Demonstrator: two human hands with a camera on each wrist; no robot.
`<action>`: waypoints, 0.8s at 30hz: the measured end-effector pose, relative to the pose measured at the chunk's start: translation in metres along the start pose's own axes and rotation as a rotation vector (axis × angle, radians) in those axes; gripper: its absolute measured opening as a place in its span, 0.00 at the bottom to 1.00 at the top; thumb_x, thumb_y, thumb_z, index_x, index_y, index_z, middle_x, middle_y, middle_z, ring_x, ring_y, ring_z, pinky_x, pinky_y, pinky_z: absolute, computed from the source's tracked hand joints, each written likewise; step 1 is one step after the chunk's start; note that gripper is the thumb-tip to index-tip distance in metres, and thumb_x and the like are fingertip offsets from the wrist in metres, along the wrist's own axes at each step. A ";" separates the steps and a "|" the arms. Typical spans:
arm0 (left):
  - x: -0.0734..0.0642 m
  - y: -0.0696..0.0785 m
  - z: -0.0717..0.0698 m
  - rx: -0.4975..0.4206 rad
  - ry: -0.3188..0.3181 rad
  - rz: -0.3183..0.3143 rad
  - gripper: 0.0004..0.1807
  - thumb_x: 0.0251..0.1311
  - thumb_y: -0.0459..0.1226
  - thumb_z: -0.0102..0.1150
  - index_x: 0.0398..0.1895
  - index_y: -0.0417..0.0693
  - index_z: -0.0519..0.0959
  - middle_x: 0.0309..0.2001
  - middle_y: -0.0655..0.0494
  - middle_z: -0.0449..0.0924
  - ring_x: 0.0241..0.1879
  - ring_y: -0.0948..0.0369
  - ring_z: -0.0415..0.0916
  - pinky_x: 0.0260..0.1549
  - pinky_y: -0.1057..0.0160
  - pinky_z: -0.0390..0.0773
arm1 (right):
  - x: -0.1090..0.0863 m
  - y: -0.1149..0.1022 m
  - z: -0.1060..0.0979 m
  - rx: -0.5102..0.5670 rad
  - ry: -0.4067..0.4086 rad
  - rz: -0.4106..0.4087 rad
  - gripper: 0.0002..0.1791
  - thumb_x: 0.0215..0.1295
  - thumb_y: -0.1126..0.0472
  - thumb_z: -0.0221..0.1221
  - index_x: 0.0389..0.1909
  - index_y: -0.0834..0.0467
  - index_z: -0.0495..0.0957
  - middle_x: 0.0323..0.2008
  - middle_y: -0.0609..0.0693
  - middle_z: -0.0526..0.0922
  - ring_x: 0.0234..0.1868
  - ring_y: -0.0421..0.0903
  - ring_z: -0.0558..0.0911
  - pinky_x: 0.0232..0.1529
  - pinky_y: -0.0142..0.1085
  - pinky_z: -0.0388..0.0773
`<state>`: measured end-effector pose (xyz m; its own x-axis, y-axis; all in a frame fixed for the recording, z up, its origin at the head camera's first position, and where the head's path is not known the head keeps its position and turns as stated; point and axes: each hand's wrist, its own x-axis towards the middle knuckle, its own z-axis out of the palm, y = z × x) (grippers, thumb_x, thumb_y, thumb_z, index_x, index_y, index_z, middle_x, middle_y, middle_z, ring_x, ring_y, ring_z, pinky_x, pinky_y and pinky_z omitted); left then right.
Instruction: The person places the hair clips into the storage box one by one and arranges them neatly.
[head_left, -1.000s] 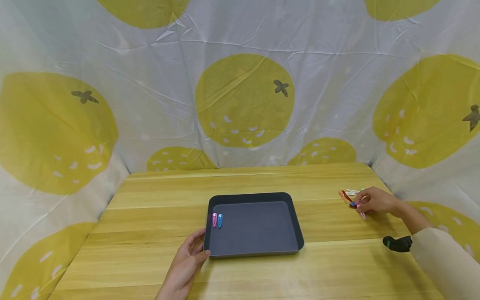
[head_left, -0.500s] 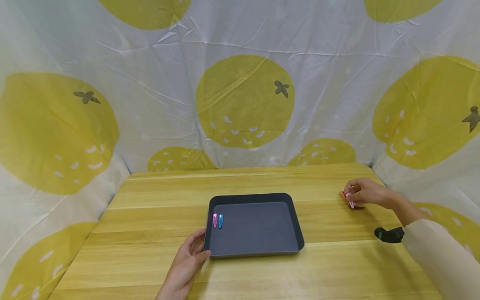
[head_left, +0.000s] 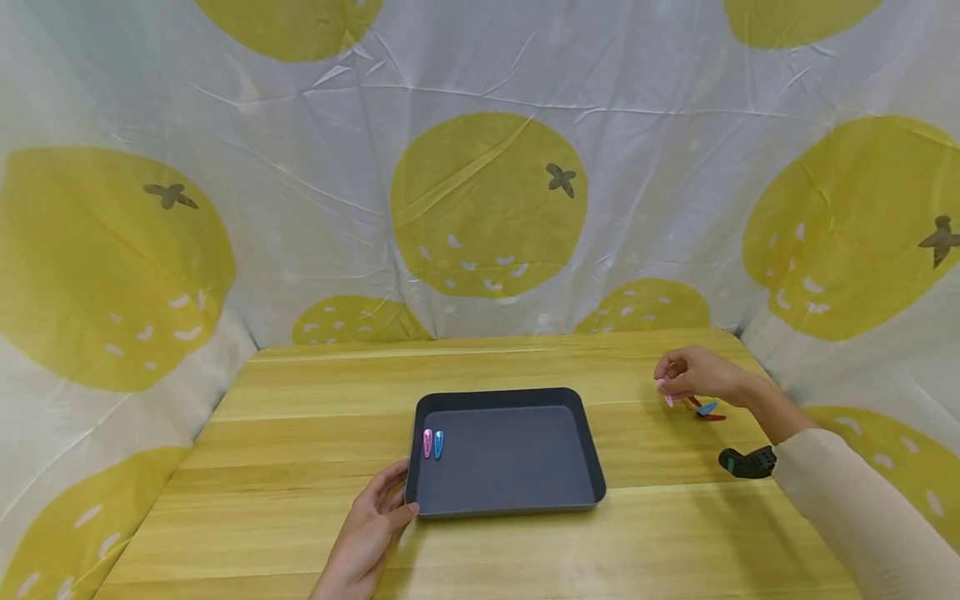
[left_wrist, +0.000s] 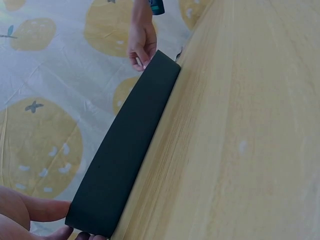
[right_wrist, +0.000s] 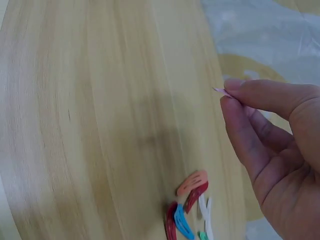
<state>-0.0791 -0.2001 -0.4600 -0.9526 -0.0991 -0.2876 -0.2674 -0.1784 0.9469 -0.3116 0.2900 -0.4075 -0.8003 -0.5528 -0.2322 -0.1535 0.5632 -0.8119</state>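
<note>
My left hand (head_left: 371,525) grips the near left corner of a dark grey tray (head_left: 510,462), thumb at the rim and fingers along the outer side. Inside the tray, by its left wall, a pink hair clip (head_left: 427,444) and a blue hair clip (head_left: 438,445) lie side by side. Over the right part of the table, my right hand (head_left: 701,375) pinches another pink hair clip (right_wrist: 220,91) between thumb and forefinger. Below that hand lies a loose group of clips: an orange clip (right_wrist: 194,183), red clips (right_wrist: 170,223), a blue clip (right_wrist: 182,222), white clips (right_wrist: 207,216) and a green one.
A black device (head_left: 746,463) shows beside the right sleeve (head_left: 847,500), at the wrist. The wooden table (head_left: 322,417) ends at a white curtain (head_left: 337,192) printed with yellow fruit, which hangs behind it and at both sides.
My right hand has lifted the pink hair clip from the group and moved left with it, uncovering the blue and red clips. The left hand and tray stay in place.
</note>
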 end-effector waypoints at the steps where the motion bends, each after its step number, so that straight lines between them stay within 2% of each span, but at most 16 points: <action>1: 0.000 0.000 0.000 0.003 0.002 -0.001 0.39 0.63 0.16 0.51 0.78 0.33 0.55 0.77 0.33 0.53 0.74 0.37 0.53 0.71 0.43 0.62 | 0.001 0.000 0.002 -0.005 0.002 -0.011 0.12 0.75 0.67 0.59 0.49 0.74 0.74 0.32 0.60 0.83 0.36 0.67 0.82 0.37 0.48 0.83; 7: 0.000 -0.001 0.000 0.011 0.001 0.000 0.39 0.63 0.16 0.52 0.78 0.33 0.54 0.77 0.32 0.52 0.75 0.36 0.52 0.71 0.43 0.62 | 0.008 -0.004 0.008 -0.023 0.007 -0.057 0.11 0.75 0.67 0.59 0.48 0.73 0.74 0.33 0.60 0.83 0.37 0.68 0.82 0.42 0.50 0.83; 14: 0.000 0.001 0.001 0.005 -0.007 -0.003 0.39 0.63 0.17 0.52 0.78 0.34 0.55 0.77 0.33 0.53 0.74 0.38 0.55 0.70 0.45 0.63 | 0.022 -0.020 0.018 0.031 -0.009 -0.070 0.09 0.75 0.68 0.59 0.47 0.72 0.74 0.35 0.62 0.80 0.39 0.61 0.84 0.50 0.41 0.84; 24: 0.001 0.001 -0.001 0.009 0.006 -0.005 0.39 0.63 0.17 0.52 0.78 0.33 0.55 0.76 0.33 0.53 0.74 0.37 0.55 0.70 0.44 0.63 | 0.043 -0.042 0.036 0.037 -0.059 -0.105 0.06 0.74 0.70 0.60 0.45 0.70 0.75 0.34 0.61 0.80 0.39 0.59 0.85 0.50 0.43 0.84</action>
<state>-0.0799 -0.2009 -0.4597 -0.9504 -0.1044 -0.2929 -0.2731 -0.1705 0.9468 -0.3187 0.2203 -0.4029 -0.7450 -0.6438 -0.1748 -0.2125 0.4774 -0.8526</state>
